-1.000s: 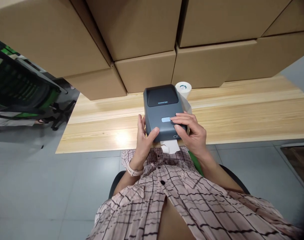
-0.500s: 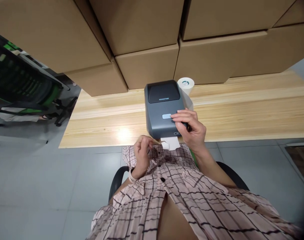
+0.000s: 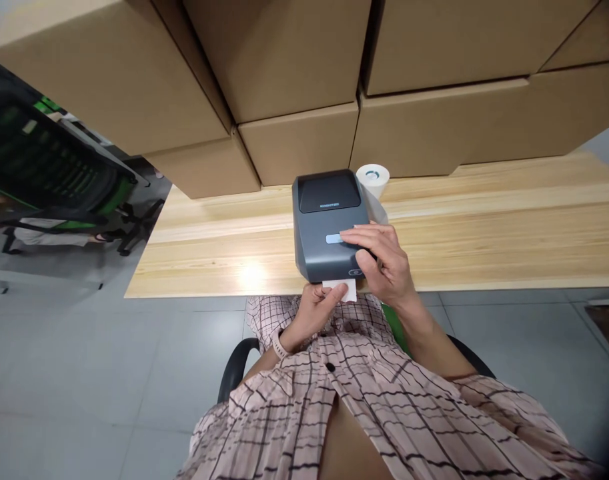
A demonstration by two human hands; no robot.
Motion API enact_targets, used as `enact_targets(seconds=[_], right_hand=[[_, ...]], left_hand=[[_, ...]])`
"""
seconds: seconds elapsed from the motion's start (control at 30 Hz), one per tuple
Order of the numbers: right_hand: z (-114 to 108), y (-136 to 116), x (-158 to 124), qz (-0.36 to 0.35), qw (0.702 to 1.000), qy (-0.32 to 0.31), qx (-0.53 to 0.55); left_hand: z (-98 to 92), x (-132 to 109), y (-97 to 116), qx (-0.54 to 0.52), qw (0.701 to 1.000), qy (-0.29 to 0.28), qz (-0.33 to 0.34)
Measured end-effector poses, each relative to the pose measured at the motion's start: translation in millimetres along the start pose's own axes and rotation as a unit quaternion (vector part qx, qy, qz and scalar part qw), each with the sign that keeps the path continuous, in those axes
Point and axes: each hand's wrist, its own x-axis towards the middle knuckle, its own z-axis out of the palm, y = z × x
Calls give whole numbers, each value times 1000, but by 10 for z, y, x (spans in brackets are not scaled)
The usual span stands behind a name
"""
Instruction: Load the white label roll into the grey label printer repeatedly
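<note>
A dark blue-grey label printer (image 3: 317,257) stands at the table's front edge, and a short white paper strip (image 3: 351,292) sticks out of its front slot. My left hand (image 3: 311,312) pinches this strip just below the slot, thumb on top; the fingers beneath are partly hidden. On the printer's top right side rests my right hand (image 3: 387,263), its fingers stretched out and a fingertip at the edge of the light blue button (image 3: 333,239). Its thumb is held apart, near the front right corner. A white paper roll (image 3: 373,180) stands behind the printer, with paper trailing along its right side.
Stacked cardboard boxes (image 3: 299,143) line the back of the wooden table (image 3: 484,233). A dark mesh chair (image 3: 49,153) stands at the left, with part of another person's leg (image 3: 59,233) beneath it.
My left hand has moved right and now pinches the strip at the slot. My right thumb has lifted away from the other fingers. The view has shifted slightly.
</note>
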Motion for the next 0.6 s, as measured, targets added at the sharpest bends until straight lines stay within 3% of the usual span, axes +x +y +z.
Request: enact_targets(seconds=[0.2, 0.23, 0.3, 0.37, 0.43, 0.5, 0.6], right_hand=[[-116, 7, 181, -50, 985, -103, -128], [-117, 19, 216, -59, 983, -118, -130], [-110, 58, 267, -75, 979, -145, -121], [-111, 101, 264, -71, 978, -167, -106], [-136, 124, 189, -45, 980, -169, -90], [-187, 116, 58, -1, 987, -145, -71], [-290, 71, -152, 81, 993, -82, -37]], left_hand=[[-234, -85, -63, 39, 996, -5, 80], [-265, -99, -61, 30, 995, 21, 94], [-310, -107, -55, 7, 983, 127, 134], [-336, -84, -43, -6, 947, 260, 187], [-349, -41, -21, -2, 912, 336, 234], [-354, 3, 12, 18, 904, 335, 267], [-354, 60, 76, 45, 919, 266, 288]])
